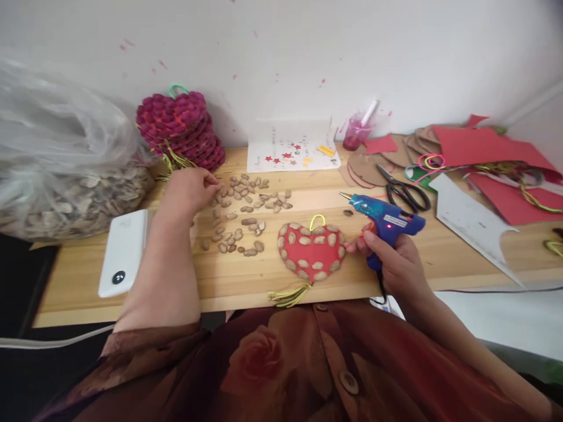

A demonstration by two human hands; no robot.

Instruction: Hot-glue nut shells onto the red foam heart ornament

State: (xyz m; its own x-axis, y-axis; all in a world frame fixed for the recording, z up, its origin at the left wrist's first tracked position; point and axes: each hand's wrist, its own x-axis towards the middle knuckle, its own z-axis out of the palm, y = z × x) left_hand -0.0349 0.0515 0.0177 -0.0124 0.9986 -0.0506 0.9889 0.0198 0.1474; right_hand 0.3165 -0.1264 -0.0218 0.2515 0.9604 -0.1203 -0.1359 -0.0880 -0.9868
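Observation:
My right hand [402,264] is wrapped round a blue hot glue gun [373,214], its metal nozzle pointing left and a small red light lit on its side. One finger of that hand reaches to the right edge of a red heart [313,254]. Peanut shells line the heart's border and cross its middle; it has a yellow loop on top and a yellow-green tassel below. At the left edge of the scattered peanut shells [246,187], my left hand [189,187] has its fingers pinched together; what is between them is hidden.
Behind my left hand lean purple-red shell-covered hearts [176,117]. A plastic bag of shells [74,187] and a white power bank [123,252] lie left. Along the wall are a paper sheet [264,158] and a cup [352,138]; scissors [402,190] and red card [484,149] lie right.

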